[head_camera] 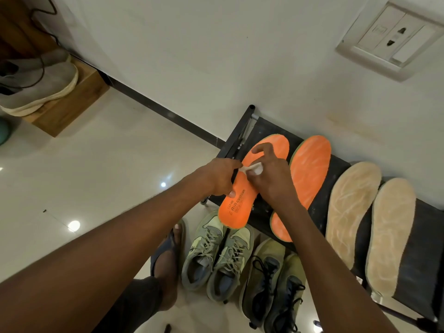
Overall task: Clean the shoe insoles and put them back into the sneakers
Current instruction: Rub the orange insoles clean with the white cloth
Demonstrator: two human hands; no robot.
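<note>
My two forearms reach up from the lower frame to the printed orange insole [236, 200] on the black desk [319, 207] at centre. Left hand [217, 176] pins its edge, fingers curled; right hand [269, 175] pinches a white wipe [254, 168]. I'd keep that edge braced and rub heelward in short strokes.

Right hand [271, 179] covers most of white wipe [252, 168]; material can't be told. Right forearm hides middle of second orange insole [310, 169]. Small print on held orange insole [236, 205] unreadable under "AIR cushion". Table [341, 164] cut by right edge. Dark sneakers [276, 289] cropped at bottom. Grey shoes [36, 85] cropped at left edge.
</note>
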